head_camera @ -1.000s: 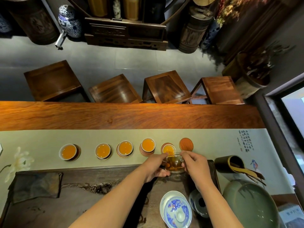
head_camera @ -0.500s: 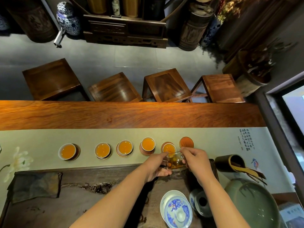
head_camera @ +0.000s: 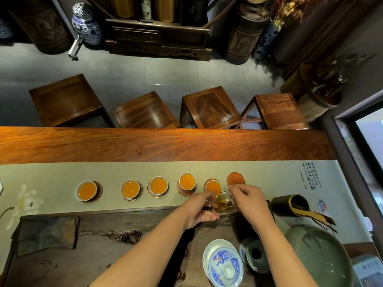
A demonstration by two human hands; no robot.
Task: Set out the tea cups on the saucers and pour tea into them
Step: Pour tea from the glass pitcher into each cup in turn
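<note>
our fingertips (head_camera: 232,190) on the right hand (head_camera: 248,200) are pinched shut on the rim of the glass pitcher (head_camera: 224,204), at its far-right edge, while the left hand (head_camera: 198,210) curls around its near-left side, fingers closed against the glass and thumb tucked beneath. the pitcher, with amber tea low in it, is held over the far edge of the dark tea tray (head_camera: 124,220), just short of the fifth cup (head_camera: 213,186).

our grip looks thin: if the pinch slips on wet or hot glass, we judge the pitcher could tip forward and knock the fifth cup, which sits just beyond its lip, off its saucer (head_camera: 207,181) and flood the pale runner (head_camera: 51,172).

further out, four more filled cups (head_camera: 187,181) (head_camera: 158,185) (head_camera: 130,188) (head_camera: 86,190) stand in a row to the left, each brimming; a careless sweep of our left forearm could catch them. one bare saucer (head_camera: 235,179) lies at the right end of the row with no cup on it, so we think the set is one short, and little tea looks left for it.

near us, the blue-and-white gaiwan (head_camera: 223,264) and the small dark jar (head_camera: 255,253) sit under our right forearm; drawing back low could strike them. the green bowl (head_camera: 323,257) is well clear to the right.
</note>
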